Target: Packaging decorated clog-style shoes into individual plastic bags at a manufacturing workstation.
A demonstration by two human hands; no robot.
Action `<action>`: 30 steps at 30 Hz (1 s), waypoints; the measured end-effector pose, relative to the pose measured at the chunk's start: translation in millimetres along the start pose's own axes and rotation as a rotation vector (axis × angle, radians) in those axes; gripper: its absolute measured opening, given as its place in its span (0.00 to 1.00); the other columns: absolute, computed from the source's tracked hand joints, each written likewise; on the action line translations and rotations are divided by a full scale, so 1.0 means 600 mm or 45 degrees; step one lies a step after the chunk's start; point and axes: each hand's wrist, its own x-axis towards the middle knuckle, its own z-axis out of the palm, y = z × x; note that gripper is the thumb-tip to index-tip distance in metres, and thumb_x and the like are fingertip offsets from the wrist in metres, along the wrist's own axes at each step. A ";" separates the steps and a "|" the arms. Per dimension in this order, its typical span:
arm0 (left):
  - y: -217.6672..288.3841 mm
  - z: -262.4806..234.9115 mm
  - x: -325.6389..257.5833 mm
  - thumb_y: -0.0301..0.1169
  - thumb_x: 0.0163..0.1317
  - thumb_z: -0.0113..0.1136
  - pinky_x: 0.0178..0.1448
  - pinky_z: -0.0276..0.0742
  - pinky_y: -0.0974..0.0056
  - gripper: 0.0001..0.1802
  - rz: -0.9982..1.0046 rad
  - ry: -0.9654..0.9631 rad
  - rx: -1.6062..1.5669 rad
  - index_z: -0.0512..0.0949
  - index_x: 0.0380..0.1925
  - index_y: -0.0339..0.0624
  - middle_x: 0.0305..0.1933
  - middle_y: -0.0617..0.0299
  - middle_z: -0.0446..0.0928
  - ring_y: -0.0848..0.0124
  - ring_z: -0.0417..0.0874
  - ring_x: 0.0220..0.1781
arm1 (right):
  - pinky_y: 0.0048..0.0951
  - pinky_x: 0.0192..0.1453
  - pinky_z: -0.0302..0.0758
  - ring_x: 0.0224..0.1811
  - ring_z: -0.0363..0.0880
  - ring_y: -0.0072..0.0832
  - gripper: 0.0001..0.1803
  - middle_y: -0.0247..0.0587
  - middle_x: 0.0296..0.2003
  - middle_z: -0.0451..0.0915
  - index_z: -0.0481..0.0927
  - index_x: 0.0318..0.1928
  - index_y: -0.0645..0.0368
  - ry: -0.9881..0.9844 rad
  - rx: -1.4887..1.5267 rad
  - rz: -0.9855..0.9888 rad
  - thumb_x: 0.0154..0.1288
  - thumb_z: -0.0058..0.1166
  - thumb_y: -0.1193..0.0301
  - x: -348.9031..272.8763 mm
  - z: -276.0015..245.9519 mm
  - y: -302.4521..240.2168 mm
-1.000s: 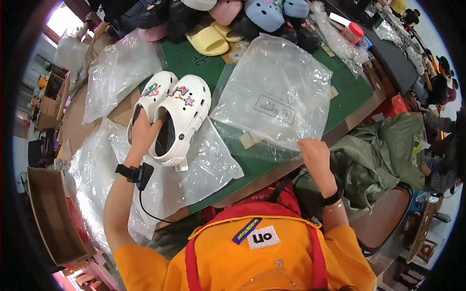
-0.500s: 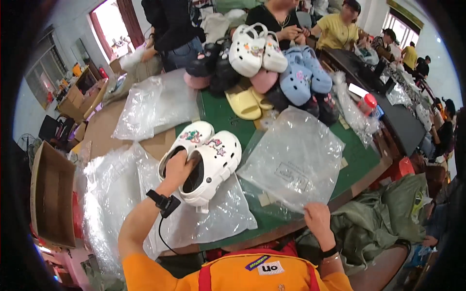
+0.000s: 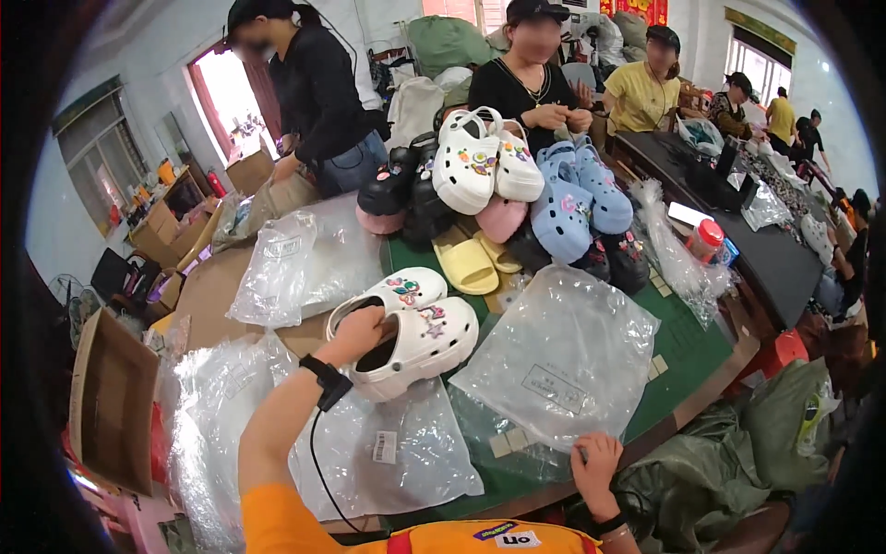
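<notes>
My left hand (image 3: 358, 334) grips a pair of white clogs (image 3: 432, 340) decorated with colourful charms, its fingers tucked into the foot openings. The clogs are over a clear plastic bag (image 3: 346, 475) with a small white label (image 3: 385, 448). At the near edge of a second clear bag (image 3: 570, 360), printed with a box of dark text, my right hand (image 3: 598, 469) is closed, its fingertips pressed to the plastic. That bag lies flat on the green table top (image 3: 688, 369).
Beyond the bags is a heap with white clogs (image 3: 466, 171), blue clogs (image 3: 561, 208) and yellow slides (image 3: 464, 265). More clear bags (image 3: 281, 263) lie to the left, near an open carton (image 3: 115, 406). A red-lidded jar (image 3: 706, 238) stands right. Co-workers (image 3: 323, 88) are across the table.
My view has tilted up, so the table sits lower in the picture. The clogs have shifted slightly away and lie flatter, uncovering the white label. Both hands keep their holds.
</notes>
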 end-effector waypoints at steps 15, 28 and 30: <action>0.166 -0.065 0.374 0.62 0.46 0.58 0.51 0.67 0.50 0.53 -0.595 0.139 -1.293 0.42 0.65 0.53 0.57 0.47 0.59 0.55 0.69 0.50 | 0.43 0.57 0.56 0.45 0.72 0.32 0.07 0.31 0.34 0.75 0.76 0.29 0.51 -0.009 0.111 0.183 0.46 0.57 0.71 -0.010 0.016 0.024; 0.124 -0.021 0.358 0.41 0.57 0.50 0.52 0.72 0.55 0.21 -0.304 0.383 -2.404 0.71 0.49 0.43 0.48 0.60 0.76 0.63 0.76 0.49 | 0.41 0.57 0.57 0.44 0.72 0.32 0.07 0.32 0.33 0.75 0.75 0.29 0.52 0.037 0.112 0.188 0.45 0.58 0.71 -0.012 0.012 0.021; 0.114 -0.048 0.307 0.39 0.59 0.48 0.59 0.67 0.57 0.22 -0.116 0.357 -2.471 0.69 0.52 0.42 0.52 0.58 0.74 0.62 0.74 0.53 | 0.41 0.57 0.56 0.44 0.72 0.32 0.08 0.32 0.33 0.75 0.75 0.29 0.52 0.041 0.106 0.170 0.45 0.58 0.71 -0.010 0.010 0.019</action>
